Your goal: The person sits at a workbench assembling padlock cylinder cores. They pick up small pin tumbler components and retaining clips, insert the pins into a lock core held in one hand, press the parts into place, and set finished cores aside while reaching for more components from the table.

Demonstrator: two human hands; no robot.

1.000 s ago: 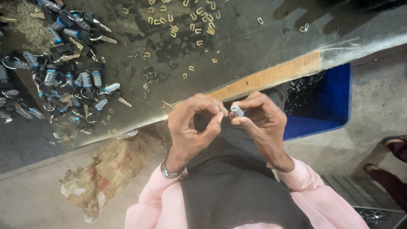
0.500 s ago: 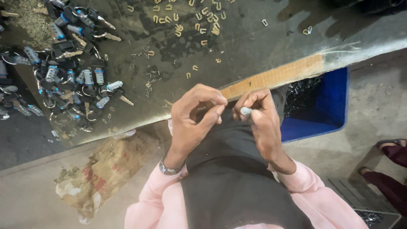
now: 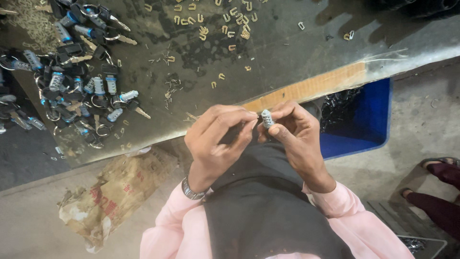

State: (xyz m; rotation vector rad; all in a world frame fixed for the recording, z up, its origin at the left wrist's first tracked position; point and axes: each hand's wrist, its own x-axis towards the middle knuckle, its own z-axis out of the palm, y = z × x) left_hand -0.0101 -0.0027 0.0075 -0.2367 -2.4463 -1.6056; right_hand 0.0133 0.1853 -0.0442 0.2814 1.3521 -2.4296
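My right hand [image 3: 296, 134] pinches a small grey metal lock cylinder [image 3: 267, 118] upright between thumb and fingers, just in front of the table edge. My left hand [image 3: 218, 138] is curled beside it, fingertips pressed together close to the cylinder; whether it holds a small part is hidden. A metal watch sits on my left wrist. On the dark worktable [image 3: 287, 52] to the upper left lies a heap of lock cylinders with keys and rings [image 3: 81, 86]. Several small brass clips [image 3: 211, 24] are scattered at the table's far middle.
A blue bin [image 3: 366, 122] holding dark metal parts stands under the table edge at right. A crumpled brown paper sack [image 3: 115, 192] lies on the concrete floor at left. Another person's foot in a sandal [image 3: 443, 170] is at the far right.
My hands have stayed together at the table edge, with the left fingers shifting from over the cylinder to beside it. The cylinder remains in my right hand.
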